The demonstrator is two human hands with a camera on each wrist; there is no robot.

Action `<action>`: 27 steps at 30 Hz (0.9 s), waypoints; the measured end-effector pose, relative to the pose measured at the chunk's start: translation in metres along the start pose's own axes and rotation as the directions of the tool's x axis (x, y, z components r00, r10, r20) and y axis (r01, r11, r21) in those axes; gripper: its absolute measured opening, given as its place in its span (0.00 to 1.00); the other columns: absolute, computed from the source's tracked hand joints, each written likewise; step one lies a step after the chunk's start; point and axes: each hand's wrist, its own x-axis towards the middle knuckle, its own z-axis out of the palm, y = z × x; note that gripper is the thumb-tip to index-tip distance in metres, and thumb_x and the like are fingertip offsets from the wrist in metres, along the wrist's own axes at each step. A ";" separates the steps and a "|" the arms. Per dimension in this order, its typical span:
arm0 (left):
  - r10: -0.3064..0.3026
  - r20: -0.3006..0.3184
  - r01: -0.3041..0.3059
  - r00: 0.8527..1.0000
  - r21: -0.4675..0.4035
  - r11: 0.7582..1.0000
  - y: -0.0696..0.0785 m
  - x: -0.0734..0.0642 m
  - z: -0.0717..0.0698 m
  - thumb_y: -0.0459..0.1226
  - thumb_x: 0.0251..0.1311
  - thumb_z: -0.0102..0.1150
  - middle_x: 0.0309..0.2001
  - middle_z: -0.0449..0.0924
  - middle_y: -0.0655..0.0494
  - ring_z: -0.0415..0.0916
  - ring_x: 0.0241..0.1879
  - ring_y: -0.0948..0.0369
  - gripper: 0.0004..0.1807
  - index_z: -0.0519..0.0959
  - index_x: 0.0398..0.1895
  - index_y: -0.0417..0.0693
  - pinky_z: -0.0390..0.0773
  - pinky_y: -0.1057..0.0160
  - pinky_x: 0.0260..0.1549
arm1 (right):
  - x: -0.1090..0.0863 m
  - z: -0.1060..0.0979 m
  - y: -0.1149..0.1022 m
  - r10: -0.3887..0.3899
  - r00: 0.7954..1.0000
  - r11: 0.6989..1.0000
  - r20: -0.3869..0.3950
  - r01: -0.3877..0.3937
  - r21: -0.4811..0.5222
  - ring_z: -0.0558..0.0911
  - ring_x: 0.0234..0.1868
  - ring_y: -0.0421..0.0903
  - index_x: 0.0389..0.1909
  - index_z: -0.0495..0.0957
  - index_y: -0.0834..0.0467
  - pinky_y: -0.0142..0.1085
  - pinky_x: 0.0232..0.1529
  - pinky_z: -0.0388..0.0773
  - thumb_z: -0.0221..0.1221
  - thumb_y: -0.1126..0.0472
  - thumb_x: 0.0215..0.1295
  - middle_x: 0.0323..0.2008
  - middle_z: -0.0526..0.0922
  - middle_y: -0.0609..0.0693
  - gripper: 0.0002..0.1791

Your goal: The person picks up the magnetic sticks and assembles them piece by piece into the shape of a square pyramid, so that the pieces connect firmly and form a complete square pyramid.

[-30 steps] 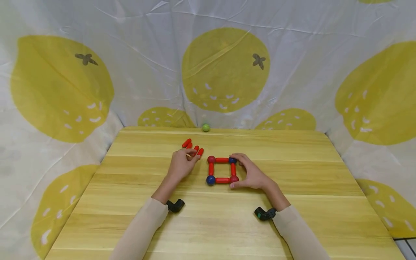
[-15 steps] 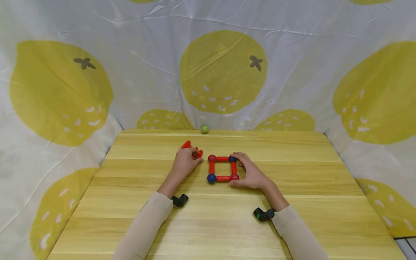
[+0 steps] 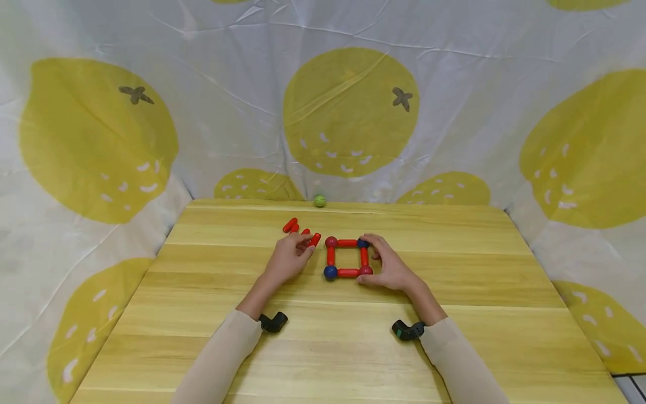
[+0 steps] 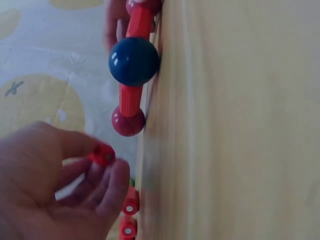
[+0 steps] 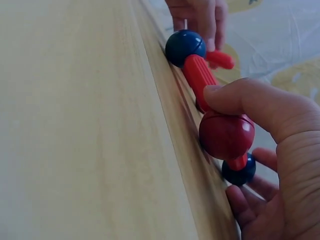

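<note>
In the head view a square of red magnetic rods with balls at its corners lies on the wooden table, its near rod [image 3: 347,273] facing me. Two corner balls are dark red and two are blue, including the near-left blue ball [image 4: 133,61]. My right hand [image 3: 393,269] holds the square's right side, thumb at the near dark red ball [image 5: 227,135] and fingers at the far blue ball [image 5: 239,170]. Left of the square, my left hand [image 3: 289,259] pinches a loose red rod [image 4: 102,154] between thumb and fingers, apart from the square.
Several more red rods [image 3: 290,225] lie just beyond my left hand. A small green ball [image 3: 320,201] sits at the table's [image 3: 323,348] far edge, against a hanging lemon-print cloth [image 3: 348,112].
My left hand has taken hold of a red rod and drawn it slightly away from the other rods. The square, with my right hand still on it, has shifted slightly away from me.
</note>
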 end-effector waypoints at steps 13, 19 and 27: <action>0.157 0.208 -0.093 0.965 -0.288 0.953 0.005 -0.016 0.005 0.37 0.70 0.63 0.58 0.84 0.47 0.84 0.56 0.53 0.20 0.80 0.63 0.41 0.83 0.61 0.56 | 0.004 -0.001 0.003 0.001 1.000 1.000 -0.006 -0.001 -0.002 0.73 0.56 0.54 0.79 0.58 0.50 0.48 0.57 0.73 0.79 0.49 0.51 0.80 0.56 0.52 0.57; 0.172 0.244 -0.109 0.954 -0.250 0.962 0.006 -0.018 0.008 0.37 0.71 0.63 0.57 0.85 0.48 0.83 0.58 0.53 0.19 0.80 0.63 0.41 0.83 0.57 0.58 | 0.004 -0.001 0.004 0.015 1.000 1.000 0.001 -0.015 -0.006 0.73 0.59 0.54 0.80 0.57 0.47 0.48 0.60 0.73 0.79 0.48 0.51 0.81 0.55 0.52 0.58; 0.176 0.260 -0.124 0.949 -0.205 0.971 0.003 -0.018 0.013 0.37 0.72 0.62 0.58 0.84 0.47 0.83 0.59 0.53 0.20 0.79 0.64 0.40 0.83 0.57 0.57 | 0.002 0.000 0.005 0.057 0.997 0.998 -0.048 -0.056 0.020 0.75 0.56 0.53 0.77 0.61 0.47 0.49 0.59 0.77 0.80 0.43 0.48 0.78 0.54 0.52 0.56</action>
